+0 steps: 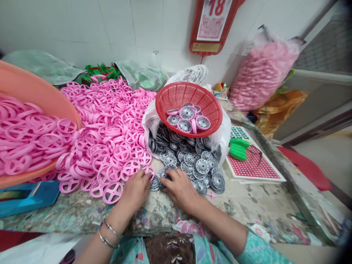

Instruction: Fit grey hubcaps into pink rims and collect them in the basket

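My left hand (pixel 136 189) rests on the tabletop with its fingers curled onto a pink plastic wheel ring (pixel 150 171) at the edge of the pink ring pile (pixel 110 128). My right hand (pixel 177 187) lies just right of it, fingers pressed down on a grey wheel hub (pixel 165 179) at the front of the grey hub pile (pixel 192 161). The two hands almost touch. A loose grey hub (pixel 154 183) lies between them.
An orange basin (pixel 33 91) of pink rings stands at the left. A red basket (pixel 189 99) with finished wheels sits on a white bag. A green object (pixel 238 148) lies on a red patterned board (pixel 253 165). A blue tool (pixel 27 196) is front left. A bag of pink parts (pixel 261 73) leans at the back right.
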`<act>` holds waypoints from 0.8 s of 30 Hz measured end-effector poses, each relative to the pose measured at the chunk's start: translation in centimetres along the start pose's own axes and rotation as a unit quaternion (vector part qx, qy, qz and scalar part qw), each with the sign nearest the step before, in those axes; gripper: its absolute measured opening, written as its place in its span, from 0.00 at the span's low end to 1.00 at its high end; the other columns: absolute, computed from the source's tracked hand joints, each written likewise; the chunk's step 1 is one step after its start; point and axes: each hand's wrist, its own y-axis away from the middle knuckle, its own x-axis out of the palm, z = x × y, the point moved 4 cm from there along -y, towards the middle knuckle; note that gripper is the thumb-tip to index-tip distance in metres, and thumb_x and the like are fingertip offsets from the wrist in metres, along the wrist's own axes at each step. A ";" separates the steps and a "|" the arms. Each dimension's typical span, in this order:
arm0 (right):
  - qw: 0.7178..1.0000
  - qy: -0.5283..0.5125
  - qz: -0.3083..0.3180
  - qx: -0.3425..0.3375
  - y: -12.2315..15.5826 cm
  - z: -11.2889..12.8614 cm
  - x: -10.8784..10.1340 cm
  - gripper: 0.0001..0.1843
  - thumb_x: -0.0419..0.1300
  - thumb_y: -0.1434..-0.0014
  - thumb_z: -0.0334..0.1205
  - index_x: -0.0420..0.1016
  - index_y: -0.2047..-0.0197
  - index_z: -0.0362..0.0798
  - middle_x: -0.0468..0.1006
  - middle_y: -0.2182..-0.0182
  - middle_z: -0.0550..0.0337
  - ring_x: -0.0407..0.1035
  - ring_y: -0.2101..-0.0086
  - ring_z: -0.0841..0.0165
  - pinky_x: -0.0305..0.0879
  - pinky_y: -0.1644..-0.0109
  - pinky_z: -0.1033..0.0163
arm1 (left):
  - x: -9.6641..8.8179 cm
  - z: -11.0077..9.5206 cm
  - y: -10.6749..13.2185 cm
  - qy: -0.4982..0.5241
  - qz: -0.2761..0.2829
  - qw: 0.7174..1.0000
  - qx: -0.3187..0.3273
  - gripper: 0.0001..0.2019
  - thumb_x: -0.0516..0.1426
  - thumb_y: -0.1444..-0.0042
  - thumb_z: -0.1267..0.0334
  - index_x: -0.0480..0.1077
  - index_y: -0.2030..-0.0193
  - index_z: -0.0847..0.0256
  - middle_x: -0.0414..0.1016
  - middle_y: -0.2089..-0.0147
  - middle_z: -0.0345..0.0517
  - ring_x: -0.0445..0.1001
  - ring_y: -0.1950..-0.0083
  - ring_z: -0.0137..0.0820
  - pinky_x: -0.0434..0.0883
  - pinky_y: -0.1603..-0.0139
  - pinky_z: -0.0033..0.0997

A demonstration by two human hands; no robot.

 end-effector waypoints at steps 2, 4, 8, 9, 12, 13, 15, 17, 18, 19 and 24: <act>0.998 -0.054 -0.035 0.005 0.4 -0.5 -0.2 0.14 0.58 0.41 0.37 0.71 0.51 0.51 0.68 0.52 0.51 0.60 0.54 0.61 0.59 0.52 0.56 | 0.3 -0.2 0.1 0.005 -0.011 1.000 0.016 0.14 0.46 0.38 0.67 0.73 0.61 0.60 0.71 0.63 0.50 0.71 0.59 0.37 0.67 0.59 0.36; 0.989 -0.135 -0.057 0.025 0.4 -1.2 -0.4 0.08 0.58 0.41 0.36 0.73 0.57 0.49 0.70 0.57 0.53 0.61 0.56 0.63 0.59 0.53 0.57 | 0.6 -0.3 0.5 0.012 -0.030 0.999 0.027 0.15 0.46 0.37 0.68 0.73 0.65 0.62 0.71 0.65 0.50 0.71 0.59 0.37 0.68 0.59 0.36; 0.896 -0.404 -0.097 0.160 -0.4 -2.6 -0.4 0.04 0.58 0.42 0.38 0.68 0.68 0.47 0.69 0.71 0.62 0.63 0.67 0.69 0.59 0.62 0.63 | 0.1 -0.8 1.7 0.026 -0.082 0.994 0.069 0.13 0.46 0.39 0.71 0.73 0.61 0.62 0.72 0.62 0.51 0.70 0.60 0.36 0.69 0.59 0.35; 0.850 -0.474 -0.112 0.203 -0.6 -2.8 -0.3 0.07 0.58 0.43 0.41 0.66 0.69 0.47 0.67 0.73 0.64 0.62 0.69 0.70 0.59 0.64 0.65 | -0.2 -1.0 2.0 0.023 -0.098 0.991 0.086 0.13 0.47 0.39 0.71 0.72 0.59 0.61 0.72 0.61 0.51 0.70 0.60 0.36 0.69 0.59 0.36; 0.713 -0.630 -0.114 0.286 -1.3 -2.6 0.3 0.13 0.59 0.46 0.48 0.61 0.69 0.48 0.65 0.76 0.67 0.59 0.75 0.72 0.57 0.71 0.68 | -1.4 -2.1 2.6 0.027 -0.141 0.981 0.134 0.14 0.48 0.40 0.72 0.72 0.56 0.59 0.73 0.58 0.51 0.71 0.58 0.37 0.70 0.57 0.38; 0.678 -0.665 -0.099 0.296 -1.4 -2.3 0.5 0.15 0.59 0.47 0.49 0.59 0.69 0.49 0.65 0.76 0.68 0.59 0.76 0.73 0.56 0.73 0.68 | -1.7 -2.5 2.7 0.045 -0.154 0.977 0.140 0.13 0.48 0.40 0.71 0.72 0.56 0.58 0.73 0.57 0.51 0.71 0.56 0.37 0.70 0.55 0.39; 0.631 -0.712 -0.079 0.298 -1.5 -1.7 0.5 0.18 0.61 0.49 0.51 0.57 0.68 0.50 0.66 0.77 0.69 0.59 0.78 0.73 0.57 0.75 0.68 | -2.5 -2.9 2.5 0.131 -0.179 0.969 0.107 0.11 0.52 0.41 0.69 0.73 0.57 0.56 0.72 0.51 0.52 0.70 0.50 0.39 0.68 0.50 0.42; 0.622 -0.722 -0.094 0.287 -1.4 -1.4 0.1 0.19 0.61 0.49 0.51 0.56 0.68 0.50 0.66 0.77 0.69 0.60 0.78 0.73 0.59 0.75 0.68 | -2.8 -3.0 2.0 0.302 -0.180 0.936 0.012 0.12 0.56 0.44 0.65 0.71 0.52 0.54 0.68 0.44 0.51 0.67 0.44 0.41 0.66 0.45 0.44; 0.636 -0.712 -0.108 0.278 -1.3 -1.4 -0.2 0.18 0.60 0.48 0.51 0.56 0.67 0.50 0.65 0.77 0.69 0.60 0.78 0.73 0.59 0.74 0.68 | -2.6 -3.0 1.7 0.414 -0.160 0.895 -0.046 0.17 0.58 0.45 0.63 0.68 0.48 0.54 0.68 0.42 0.51 0.67 0.43 0.41 0.66 0.44 0.44; 0.660 -0.691 -0.122 0.268 -1.2 -1.5 -0.6 0.17 0.59 0.46 0.51 0.57 0.67 0.50 0.65 0.77 0.69 0.60 0.78 0.73 0.59 0.73 0.68 | -2.2 -3.2 1.3 0.527 -0.127 0.834 -0.103 0.21 0.59 0.46 0.61 0.65 0.44 0.54 0.69 0.42 0.51 0.69 0.44 0.40 0.68 0.46 0.43; 0.847 -0.448 -0.214 0.193 -0.6 -1.4 -2.7 0.07 0.53 0.39 0.43 0.64 0.64 0.48 0.70 0.66 0.59 0.65 0.64 0.68 0.64 0.60 0.62 | -1.1 -5.5 -0.2 0.813 0.007 0.534 -0.233 0.18 0.63 0.50 0.62 0.70 0.51 0.61 0.77 0.56 0.48 0.77 0.60 0.32 0.73 0.58 0.33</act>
